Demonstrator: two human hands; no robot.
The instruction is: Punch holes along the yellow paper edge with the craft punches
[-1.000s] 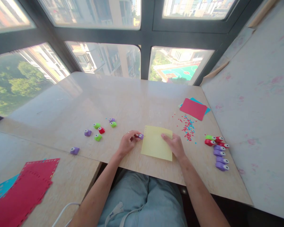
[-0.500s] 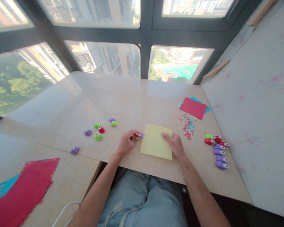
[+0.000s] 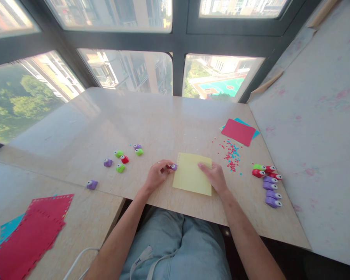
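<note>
A sheet of yellow paper [image 3: 189, 175] lies in front of me, with a few small holes near its upper left edge. My right hand [image 3: 214, 175] grips its right side, thumb on top. Pinched in my left hand [image 3: 159, 173] is a purple craft punch [image 3: 173, 167] with a round white-and-dark button, set at the sheet's left edge. Whether the edge sits inside the punch's slot, I cannot tell. My left fingers partly cover the punch.
Several purple, green and red punches [image 3: 120, 168] are scattered to the left, more purple ones [image 3: 272, 194] clustered at right. Red and blue confetti [image 3: 232, 155] lies below stacked coloured sheets [image 3: 237, 132]. Red sheets with punched edges [image 3: 32, 237] lie lower left. Windows stand behind, a wall right.
Almost nothing differs. Both hands, the punch and the yellow paper hold nearly the same place; the whole view has shifted very slightly.
</note>
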